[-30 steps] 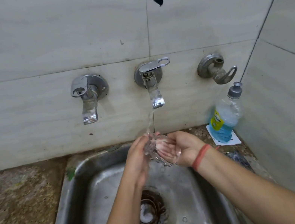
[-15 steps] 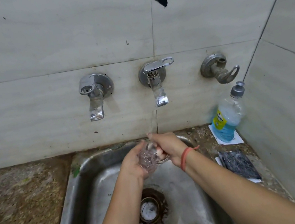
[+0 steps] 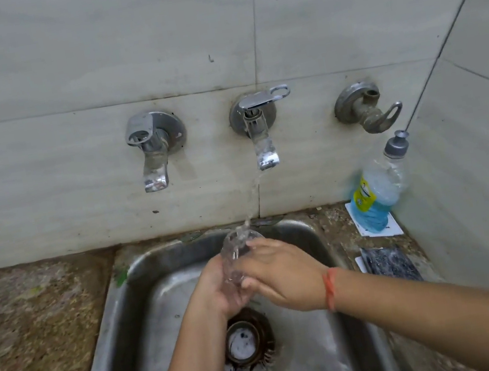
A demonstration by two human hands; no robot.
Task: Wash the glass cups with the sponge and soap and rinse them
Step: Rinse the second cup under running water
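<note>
A clear glass cup is held upright over the steel sink, its mouth under the water stream from the middle tap. My left hand cups its base and side from the left. My right hand wraps it from the right, an orange thread on the wrist. A dark scrub sponge lies on the counter to the right. A bottle of blue dish soap leans in the right corner.
Two more taps are on the wall, one left and one right, both dry. The sink drain holds a brown strainer with foam. A speckled stone counter runs along the left.
The cup has turned from lying sideways between my hands to upright, its mouth now catching the stream. Both hands shifted their hold around it.
</note>
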